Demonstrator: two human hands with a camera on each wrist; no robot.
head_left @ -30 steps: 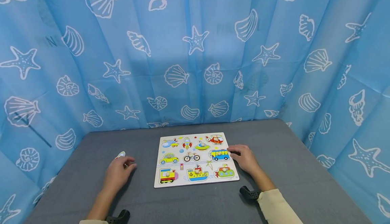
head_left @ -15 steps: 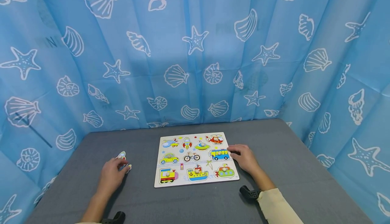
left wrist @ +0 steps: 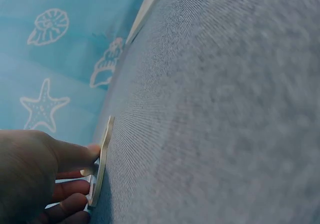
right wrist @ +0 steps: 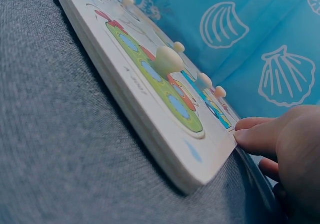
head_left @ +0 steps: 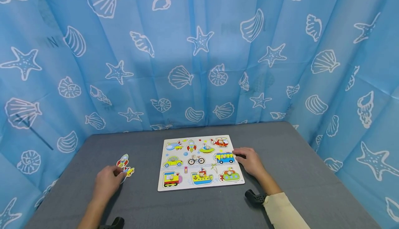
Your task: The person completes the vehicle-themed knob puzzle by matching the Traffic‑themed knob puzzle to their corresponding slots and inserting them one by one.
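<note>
My left hand [head_left: 107, 182] is low over the left of the table. Its thumb and fingers pinch the knob of an airplane puzzle piece [head_left: 129, 171], whose yellow end shows past the fingertips. In the left wrist view the piece [left wrist: 104, 156] is seen edge-on, close to the cloth. A rocket puzzle piece [head_left: 123, 160] lies right behind it, partly overlapped. The white knob puzzle board [head_left: 187, 184] lies mid-table, its airplane and rocket spots showing no knobs. My right hand [head_left: 251, 163] rests at the board's right edge, fingertips touching the rim.
Other pieces sit in the board: a car [head_left: 173, 161], a bus [head_left: 224, 158], a ship [head_left: 202, 177] and several more. Grey cloth [head_left: 199, 208] covers the table. A blue seashell curtain [head_left: 199, 66] stands behind and at both sides.
My left hand has moved left and slightly toward me, uncovering the rocket piece and part of the airplane piece. The right hand and the board have stayed in place.
</note>
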